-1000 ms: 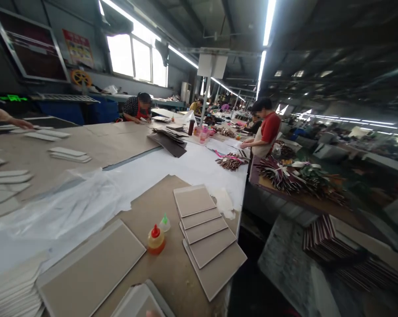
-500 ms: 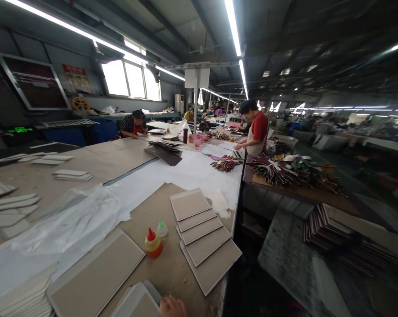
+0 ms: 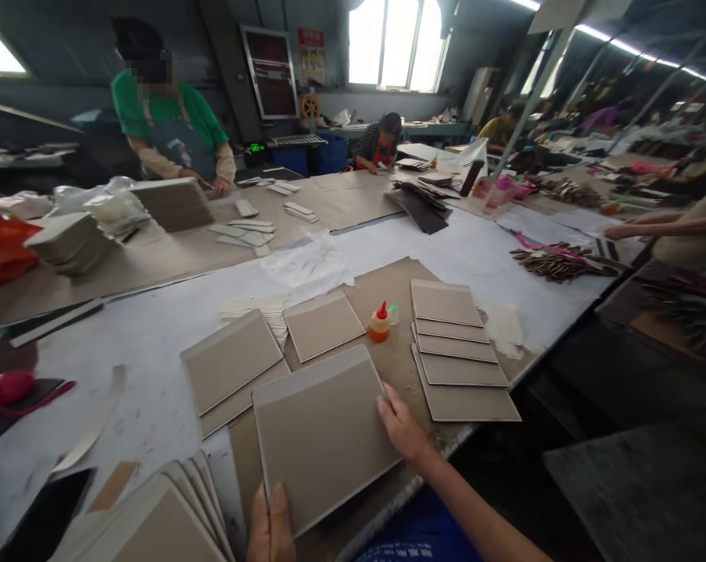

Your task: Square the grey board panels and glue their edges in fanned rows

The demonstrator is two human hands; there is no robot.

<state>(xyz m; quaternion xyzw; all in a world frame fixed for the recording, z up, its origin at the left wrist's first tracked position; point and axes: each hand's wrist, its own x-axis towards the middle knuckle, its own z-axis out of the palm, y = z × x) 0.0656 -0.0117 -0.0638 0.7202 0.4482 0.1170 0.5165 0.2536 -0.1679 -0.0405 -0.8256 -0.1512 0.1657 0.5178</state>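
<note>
A grey-brown board panel (image 3: 321, 433) with a pale border lies flat on the table right in front of me. My left hand (image 3: 271, 524) rests on its near edge with fingers pressed together and flat. My right hand (image 3: 402, 425) touches its right edge, fingers extended along the side. A small orange glue bottle with a red cap (image 3: 379, 323) stands just beyond, next to a smaller clear bottle with a green cap (image 3: 393, 313). To the right, several similar panels (image 3: 455, 351) lie overlapped in a row.
More panels (image 3: 229, 371) lie to the left, and a fanned stack (image 3: 165, 515) sits at the near left. A person in green (image 3: 165, 125) works across the table beside stacked boards (image 3: 72, 242). Another person's arm (image 3: 651, 228) reaches in at the right. The table edge (image 3: 563, 328) drops off to the right.
The view has swung left and down from the long hall to the table in front of me. Both my hands have come into view on a board panel.
</note>
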